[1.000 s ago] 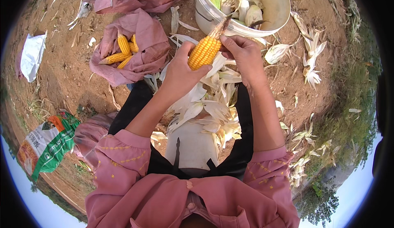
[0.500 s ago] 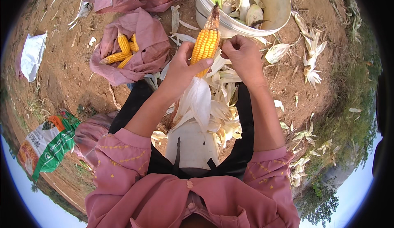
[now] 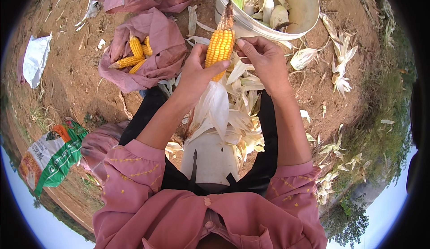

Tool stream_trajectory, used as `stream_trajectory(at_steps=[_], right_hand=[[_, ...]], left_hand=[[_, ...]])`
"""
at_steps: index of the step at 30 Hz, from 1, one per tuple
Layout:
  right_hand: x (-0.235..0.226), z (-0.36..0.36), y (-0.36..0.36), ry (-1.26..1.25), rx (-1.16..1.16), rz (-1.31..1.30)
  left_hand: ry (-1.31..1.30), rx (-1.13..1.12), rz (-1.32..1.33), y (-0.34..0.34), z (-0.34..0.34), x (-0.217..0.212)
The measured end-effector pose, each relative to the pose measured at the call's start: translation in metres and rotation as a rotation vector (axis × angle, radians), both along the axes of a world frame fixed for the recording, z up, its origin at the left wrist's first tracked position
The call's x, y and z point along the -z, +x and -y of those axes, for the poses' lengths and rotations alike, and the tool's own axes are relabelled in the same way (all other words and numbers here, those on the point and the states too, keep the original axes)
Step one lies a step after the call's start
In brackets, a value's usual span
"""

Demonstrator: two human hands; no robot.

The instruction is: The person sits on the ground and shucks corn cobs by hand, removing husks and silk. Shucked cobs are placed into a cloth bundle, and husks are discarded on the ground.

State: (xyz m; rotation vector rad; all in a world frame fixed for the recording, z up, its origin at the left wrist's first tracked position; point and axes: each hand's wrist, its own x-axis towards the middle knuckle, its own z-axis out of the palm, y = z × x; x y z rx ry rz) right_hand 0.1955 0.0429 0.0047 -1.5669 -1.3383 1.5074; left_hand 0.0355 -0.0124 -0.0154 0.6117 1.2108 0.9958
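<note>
An ear of corn with yellow kernels and a dark, dried tip stands upright in front of me. Its pale husk is peeled back and hangs below the kernels. My left hand is wrapped around the lower part of the ear, thumb across the front. At the ear's right side, my right hand has its thumb and fingers drawn together in a pinch beside the kernels. Whatever may be between those fingertips is too small to make out. Loose dry husks lie beneath the hands.
Bare yellow cobs sit in a pink cloth sack at left. A white bucket with unhusked ears stands at far right. A green and white bag lies at near left. Husks are scattered over the soil.
The ear has shifted slightly left and tilted a little with my left hand. My right hand has turned, its thumb now showing more beside the kernels.
</note>
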Motion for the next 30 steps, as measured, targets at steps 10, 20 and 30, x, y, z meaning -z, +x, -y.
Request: stream_trajectory(at_steps=[10, 20, 30], right_hand=[[0.009, 0.004, -0.001, -0.046, -0.014, 0.038], [0.008, 0.010, 0.004, 0.157, -0.590, 0.960], [0.003, 0.001, 0.001, 0.059, -0.120, 0.205]], left_hand=[[0.071, 0.050, -0.174, 0.004, 0.001, -0.001], [0.010, 0.011, -0.004, 0.002, -0.001, -0.005], [-0.033, -0.034, 0.081, -0.001, -0.002, -0.006]])
